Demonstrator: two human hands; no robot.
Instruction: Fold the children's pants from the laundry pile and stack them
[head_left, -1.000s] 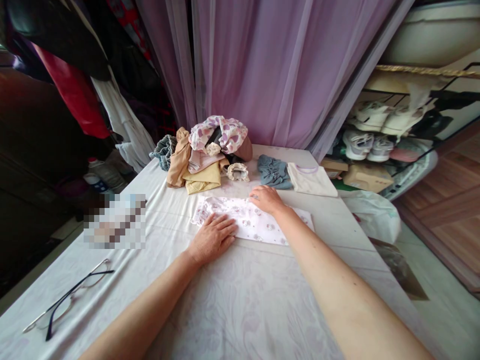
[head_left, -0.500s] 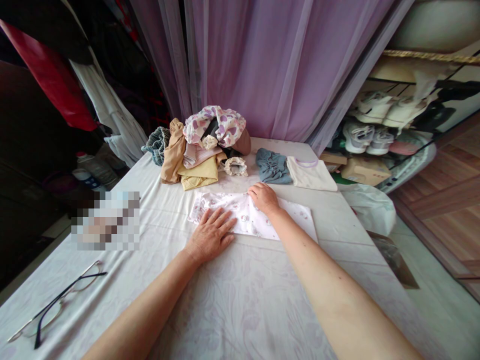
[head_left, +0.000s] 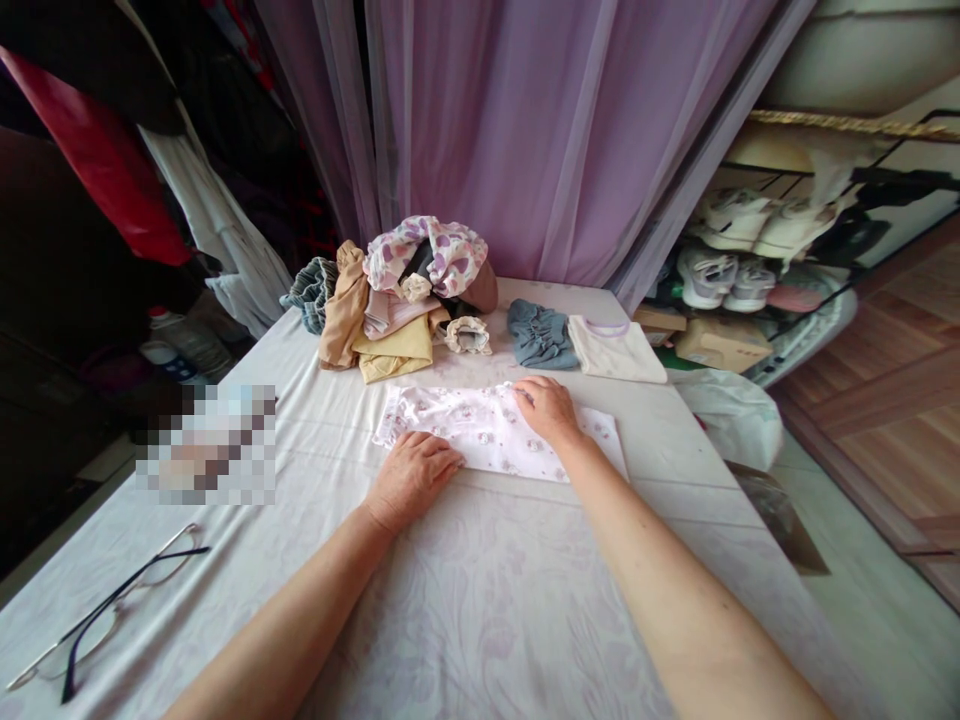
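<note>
A white garment with a small pink print (head_left: 480, 432) lies flat and folded on the pale sheet-covered table (head_left: 480, 590). My left hand (head_left: 412, 478) rests palm down on its near left edge, fingers together. My right hand (head_left: 547, 410) sits on its far right part, with the fingers curled onto a fold of the cloth. A heap of mixed clothes (head_left: 397, 320) stands beyond the hands. To its right lie a folded blue-grey garment (head_left: 536, 335) and a folded white top with a lilac collar (head_left: 619, 350).
Glasses (head_left: 112, 615) lie at the table's near left, beyond them a pixelated patch (head_left: 206, 445). A lilac curtain (head_left: 510, 130) hangs behind the table. On the right are shoes on a rack (head_left: 724, 260), a cardboard box (head_left: 724, 345) and a white plastic bag (head_left: 739, 420).
My right hand has slid right along the garment and its fingers have curled. My left hand's fingers have drawn together. The view has drifted slightly.
</note>
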